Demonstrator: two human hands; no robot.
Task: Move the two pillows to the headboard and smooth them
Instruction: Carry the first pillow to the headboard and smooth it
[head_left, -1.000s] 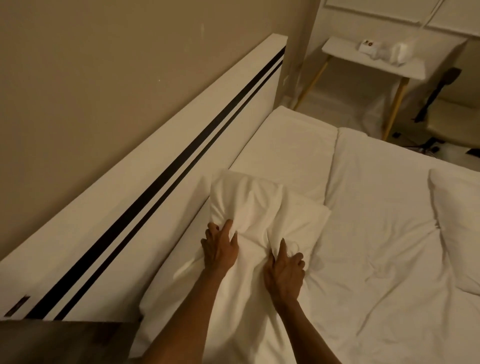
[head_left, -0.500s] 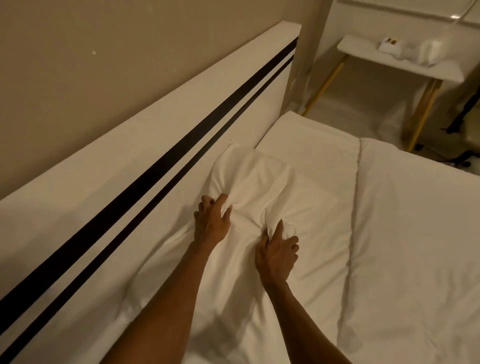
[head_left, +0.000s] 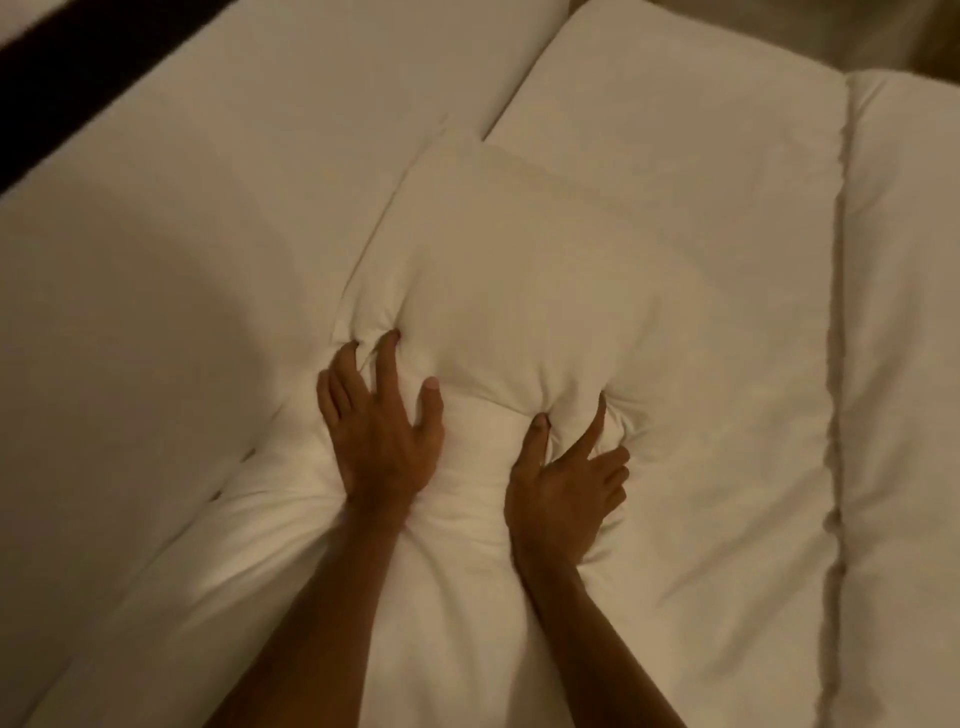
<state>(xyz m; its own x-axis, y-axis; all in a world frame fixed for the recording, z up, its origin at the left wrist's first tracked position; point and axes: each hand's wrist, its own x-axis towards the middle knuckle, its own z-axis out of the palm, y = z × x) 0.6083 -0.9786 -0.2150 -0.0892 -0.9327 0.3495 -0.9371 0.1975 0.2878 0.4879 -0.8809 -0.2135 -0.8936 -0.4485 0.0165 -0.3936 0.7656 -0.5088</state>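
One white pillow (head_left: 509, 270) lies lengthwise against the white headboard (head_left: 156, 249), whose black stripe (head_left: 67, 67) shows at the top left. Both my hands are pressed down into the pillow's near half. My left hand (head_left: 382, 431) sits on the side by the headboard, fingers spread and fingertips dug into the fabric. My right hand (head_left: 563, 488) is on the bed side, thumb and forefinger pinching a fold. The cloth bunches into creases around both hands. The second pillow is out of view.
The white sheet (head_left: 675, 130) runs past the pillow's far end. A white duvet (head_left: 904, 364) covers the bed on the right, its folded edge (head_left: 836, 338) running top to bottom. A strip of floor shows at the top right corner.
My hands have pushed the pillow farther along and against the headboard. The view has dropped closer, so the side table and the other pillow are out of frame.
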